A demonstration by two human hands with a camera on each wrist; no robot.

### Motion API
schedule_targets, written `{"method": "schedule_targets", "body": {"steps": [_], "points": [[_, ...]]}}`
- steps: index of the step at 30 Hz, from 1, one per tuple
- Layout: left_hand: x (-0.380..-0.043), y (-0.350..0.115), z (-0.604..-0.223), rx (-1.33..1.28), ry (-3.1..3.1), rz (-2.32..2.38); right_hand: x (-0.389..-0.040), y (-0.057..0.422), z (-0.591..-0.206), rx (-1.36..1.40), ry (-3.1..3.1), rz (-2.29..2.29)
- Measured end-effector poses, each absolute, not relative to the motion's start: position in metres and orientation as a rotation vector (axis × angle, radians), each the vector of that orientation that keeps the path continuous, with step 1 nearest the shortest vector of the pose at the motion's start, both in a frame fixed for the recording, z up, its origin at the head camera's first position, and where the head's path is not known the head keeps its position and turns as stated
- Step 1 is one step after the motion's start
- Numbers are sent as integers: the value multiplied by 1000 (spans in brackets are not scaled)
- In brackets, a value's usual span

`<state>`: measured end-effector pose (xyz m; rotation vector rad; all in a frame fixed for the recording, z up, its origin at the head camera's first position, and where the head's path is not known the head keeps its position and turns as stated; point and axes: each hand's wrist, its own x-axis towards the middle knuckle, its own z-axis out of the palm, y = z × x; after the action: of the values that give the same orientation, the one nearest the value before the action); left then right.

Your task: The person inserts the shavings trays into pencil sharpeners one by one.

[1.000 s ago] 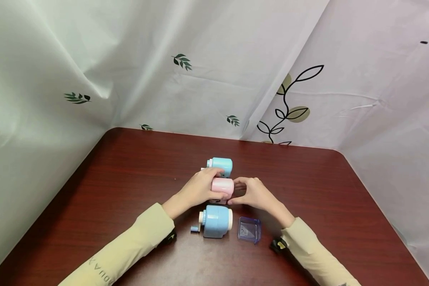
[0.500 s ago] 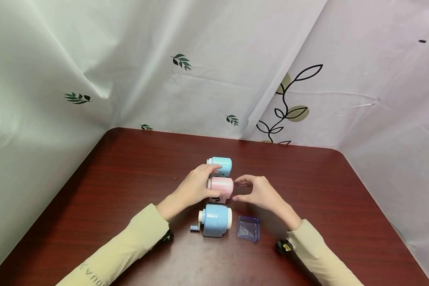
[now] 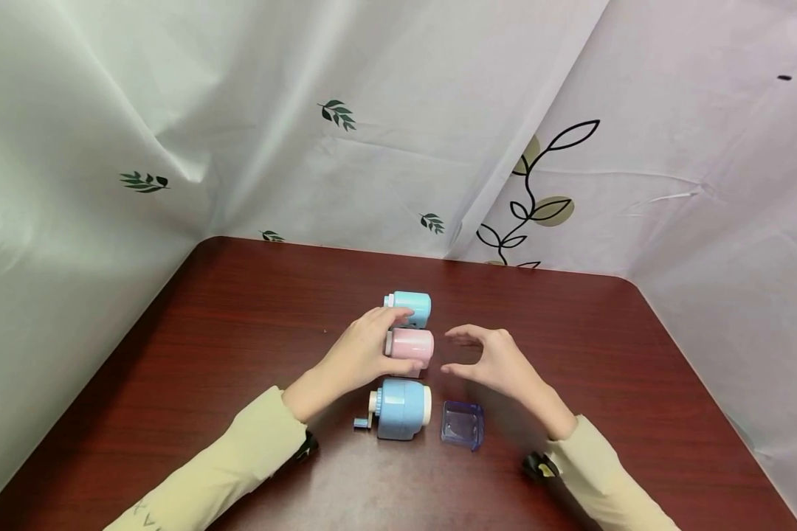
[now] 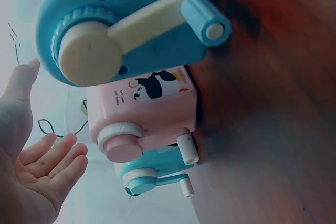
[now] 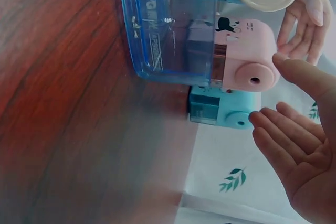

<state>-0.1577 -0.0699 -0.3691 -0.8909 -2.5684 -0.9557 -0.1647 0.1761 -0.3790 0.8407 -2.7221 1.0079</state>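
Three crank pencil sharpeners stand in a row, cranks facing left. The pink sharpener (image 3: pixel 412 345), with a panda print in the left wrist view, is in the middle. My left hand (image 3: pixel 353 352) hovers around its crank side, thumb and fingers spread, seemingly apart from it. To its right, my right hand (image 3: pixel 501 363) is held in the air with a wide gap between thumb and fingers, holding nothing. Nearest me is the larger blue sharpener (image 3: pixel 401 409); farthest is the light-blue sharpener (image 3: pixel 413 304), partly behind my left fingertips. A clear blue shavings drawer (image 3: pixel 462 425) lies right of the nearest sharpener.
The dark red wooden table (image 3: pixel 292 295) has rounded far corners. White curtains (image 3: pixel 385 169) with leaf prints hang behind it and along both sides. Small bits lie in the drawer, visible in the right wrist view.
Both hands have drawn away from the pink sharpener, the left slightly leftward and the right to the right. The left fingers have loosened off it. The sharpeners and drawer stay put.
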Motion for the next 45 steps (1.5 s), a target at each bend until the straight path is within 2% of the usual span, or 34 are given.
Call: {"method": "schedule_targets", "body": {"steps": [24, 45], "points": [[-123, -70, -373, -990, -2600, -903, -133, 191, -389, 960, -2559, 826], [-109, -73, -393, -1014, -2627, -914, -113, 207, -405, 964, -2772, 773]]}}
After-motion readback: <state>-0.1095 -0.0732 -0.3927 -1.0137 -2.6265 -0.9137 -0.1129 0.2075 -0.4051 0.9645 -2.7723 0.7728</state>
